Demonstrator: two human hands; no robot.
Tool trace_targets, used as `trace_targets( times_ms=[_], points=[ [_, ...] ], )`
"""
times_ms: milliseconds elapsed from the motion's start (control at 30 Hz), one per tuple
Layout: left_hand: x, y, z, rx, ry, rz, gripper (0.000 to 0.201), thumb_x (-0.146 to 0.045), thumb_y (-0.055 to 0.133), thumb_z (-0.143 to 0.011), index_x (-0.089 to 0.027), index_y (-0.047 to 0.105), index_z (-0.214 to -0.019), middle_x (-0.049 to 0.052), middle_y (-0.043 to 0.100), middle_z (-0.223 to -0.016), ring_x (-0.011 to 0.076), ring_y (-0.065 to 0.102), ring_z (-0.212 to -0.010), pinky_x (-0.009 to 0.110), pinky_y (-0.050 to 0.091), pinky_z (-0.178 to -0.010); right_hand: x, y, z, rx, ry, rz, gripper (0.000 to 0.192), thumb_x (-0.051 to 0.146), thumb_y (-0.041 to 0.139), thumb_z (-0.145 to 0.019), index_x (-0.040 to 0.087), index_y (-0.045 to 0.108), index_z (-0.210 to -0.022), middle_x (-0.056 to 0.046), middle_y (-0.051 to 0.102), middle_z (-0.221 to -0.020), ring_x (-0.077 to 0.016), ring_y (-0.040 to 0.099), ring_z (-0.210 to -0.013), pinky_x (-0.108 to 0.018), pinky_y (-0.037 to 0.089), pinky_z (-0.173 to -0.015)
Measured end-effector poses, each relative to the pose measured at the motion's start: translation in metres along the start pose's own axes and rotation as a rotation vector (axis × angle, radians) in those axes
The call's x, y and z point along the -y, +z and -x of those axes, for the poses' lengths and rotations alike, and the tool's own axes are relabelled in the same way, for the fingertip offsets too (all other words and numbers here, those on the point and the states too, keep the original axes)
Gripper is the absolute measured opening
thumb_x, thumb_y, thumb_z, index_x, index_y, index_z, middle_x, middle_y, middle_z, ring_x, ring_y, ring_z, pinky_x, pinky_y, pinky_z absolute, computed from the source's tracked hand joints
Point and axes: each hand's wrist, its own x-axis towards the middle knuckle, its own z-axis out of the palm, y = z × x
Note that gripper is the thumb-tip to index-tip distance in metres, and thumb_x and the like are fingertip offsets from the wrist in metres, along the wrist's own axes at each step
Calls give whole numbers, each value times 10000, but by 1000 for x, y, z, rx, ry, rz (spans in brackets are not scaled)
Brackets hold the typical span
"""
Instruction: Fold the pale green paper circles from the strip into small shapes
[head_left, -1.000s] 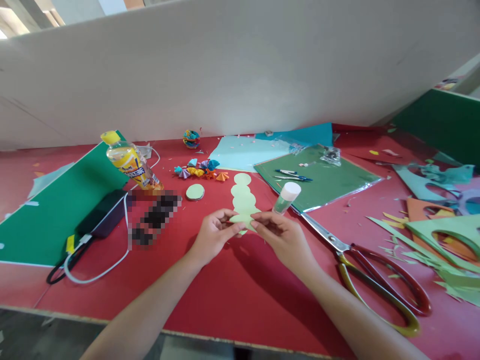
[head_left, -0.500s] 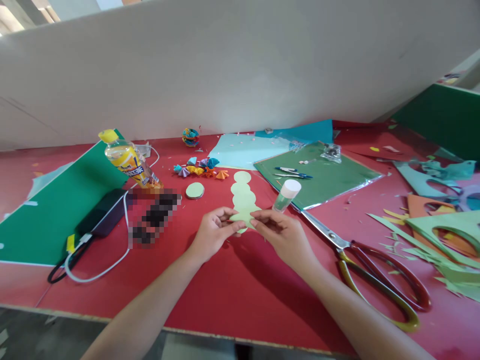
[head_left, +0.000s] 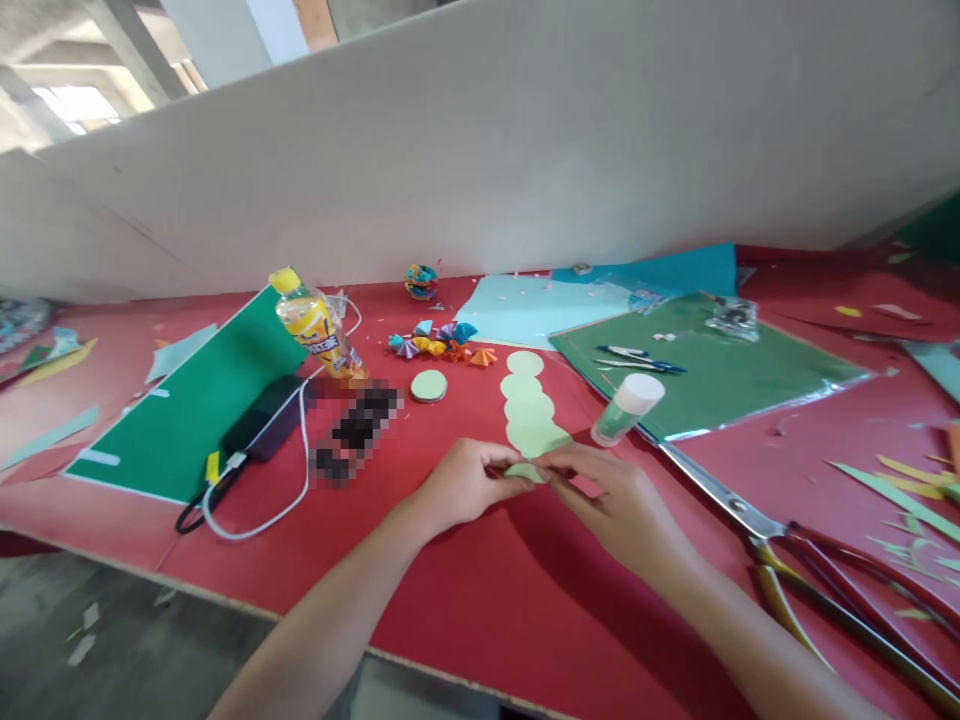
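Both hands meet over the middle of the red counter [head_left: 525,610], pinching the near end of a pale green paper strip of joined circles [head_left: 528,410]. The left hand [head_left: 461,485] grips it narrowly from one side, and the right hand [head_left: 619,505] does the same from the other; the rest of the strip lies flat, running toward the far edge. A glue stick [head_left: 626,410] stands tilted just beside the strip, with scissors [head_left: 810,570] toward the right edge. The thin paper could tear at the narrow necks between circles if the two pinches pull apart, or crease crookedly. A careless right wrist could also tip the glue stick.
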Motion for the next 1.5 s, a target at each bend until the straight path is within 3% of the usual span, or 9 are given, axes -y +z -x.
trace_targets(
  times_ms=[133,267,500,667,900,1067,1267,1500],
  points=[
    [2,3,2,-69,47,-41,268,-346,632,-762,-150,652,-944,65,687,-867,188,621,-810,267,450,-720,-4,5,2,33,102,-44,273,352,567,-802,207,640,-1023,-88,689,-950,-241,644,-809,-354,521,-711],
    [1,5,3,-131,7,-23,328,-349,675,-723,-169,599,-987,57,685,-820,175,627,-775,246,442,-675,-7,6,3,9,185,-30,328,354,573,-779,200,649,-1057,-65,704,-822,-240,653,-707,-367,525,-670],
    [4,0,1,-29,-122,195,462,-324,699,-718,-181,579,-1140,68,704,-825,161,633,-711,262,446,-660,-14,6,1,-4,236,-205,398,268,571,-760,201,637,-1147,-67,724,-890,-265,670,-850,-399,529,-767],
    [-2,-2,1,22,-155,265,619,-351,724,-693,-179,520,-1251,74,707,-792,152,639,-676,257,464,-628,-17,4,-2,-11,271,-318,431,310,598,-759,197,611,-1174,-58,720,-848,-238,678,-800,-399,541,-760],
    [-7,-4,0,-12,-135,317,495,-485,639,-745,-160,614,-1118,85,706,-752,187,679,-704,251,500,-599,-8,-3,-5,-48,249,-309,377,371,609,-766,185,643,-1091,-60,711,-829,-227,672,-778,-375,545,-702],
    [-1,-2,-4,-55,-55,312,412,-368,721,-697,-127,635,-1020,100,708,-849,191,668,-804,294,507,-730,-6,-1,-3,-22,214,-347,363,367,635,-764,174,619,-1071,-81,698,-941,-218,655,-862,-352,528,-764],
    [-4,0,-4,-122,-61,245,355,-382,698,-710,-131,645,-955,80,685,-856,164,642,-754,275,487,-698,-3,2,-1,-28,164,-294,295,262,577,-796,184,599,-1079,-70,682,-980,-194,646,-866,-336,508,-797],
    [-2,3,-4,-46,12,189,300,-360,736,-663,-139,629,-835,30,642,-796,148,589,-743,259,438,-711,2,1,0,3,181,-321,269,279,561,-805,191,600,-1056,-68,677,-959,-189,635,-857,-315,503,-759]
  ],
)
